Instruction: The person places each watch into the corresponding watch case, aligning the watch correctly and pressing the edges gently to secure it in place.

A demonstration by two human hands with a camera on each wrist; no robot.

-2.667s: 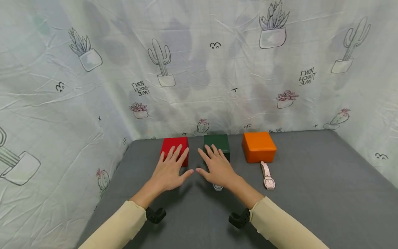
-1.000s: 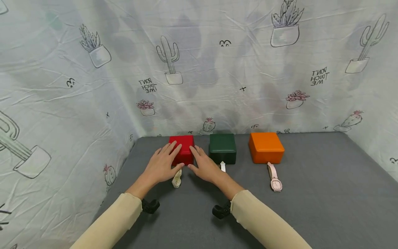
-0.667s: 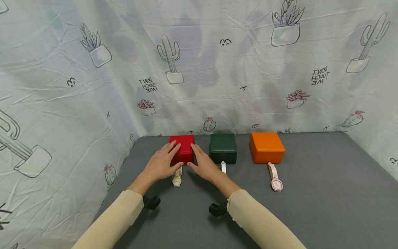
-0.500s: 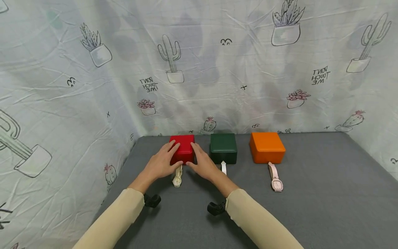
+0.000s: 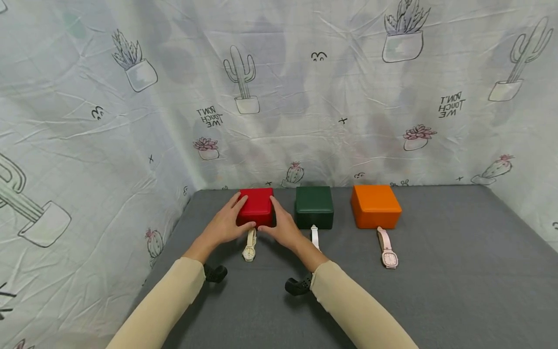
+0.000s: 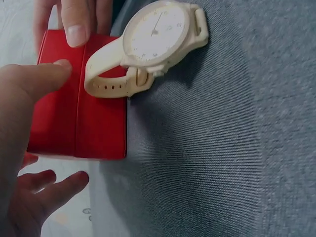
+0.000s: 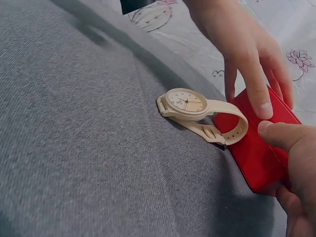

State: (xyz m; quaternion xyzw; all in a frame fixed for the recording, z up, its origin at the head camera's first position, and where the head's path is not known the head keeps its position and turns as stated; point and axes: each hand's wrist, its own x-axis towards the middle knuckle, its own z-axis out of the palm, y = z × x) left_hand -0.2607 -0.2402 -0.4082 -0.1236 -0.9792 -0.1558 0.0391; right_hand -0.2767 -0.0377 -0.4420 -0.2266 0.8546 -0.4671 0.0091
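Note:
A red box (image 5: 256, 203) sits at the back left of the grey table. My left hand (image 5: 223, 225) is at its left side, its thumb tip in front of the box's front face and its fingers spread. On the opposite side, my right hand (image 5: 285, 228) reaches along the right edge with straight fingers. In the right wrist view both thumbs come close together near the seam across the red box (image 7: 256, 143). A cream watch (image 5: 249, 252) lies before the box, its strap end against the front face. The cream watch (image 6: 155, 34) shows its dial in the left wrist view.
A dark green box (image 5: 314, 206) stands right of the red one, a white watch strap (image 5: 315, 235) before it, partly hidden by my right arm. Farther right is an orange box (image 5: 376, 206) with a pink watch (image 5: 388, 252). A cactus-printed cloth (image 5: 287, 140) hangs behind the table.
Both hands have come from spread over the red and green boxes to the two sides of the red box. The thumbs have lowered toward its front, and the cream watch has come into sight.

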